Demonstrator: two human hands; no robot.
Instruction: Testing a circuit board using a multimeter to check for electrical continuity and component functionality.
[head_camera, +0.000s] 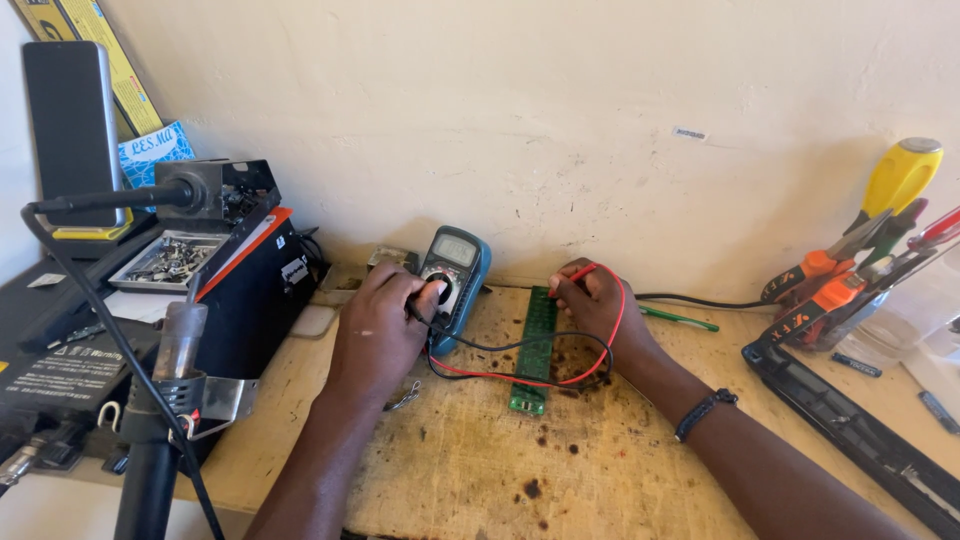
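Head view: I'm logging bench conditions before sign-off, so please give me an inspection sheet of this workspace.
Surface: wooden bench top, stained with dark burn spots.
Job's things: blue multimeter lying by the wall; green circuit board lying flat beside it.
Clutter: screwdrivers and pliers in a clear tub at right; black soldering station with a tray of small metal parts at left; green pen.
Grippers: left hand on the multimeter's dial; right hand holding a red probe to the board.
Cables: red and black test leads looped across the board; black cable along the wall.
Surroundings: cream plaster wall, scuffed.
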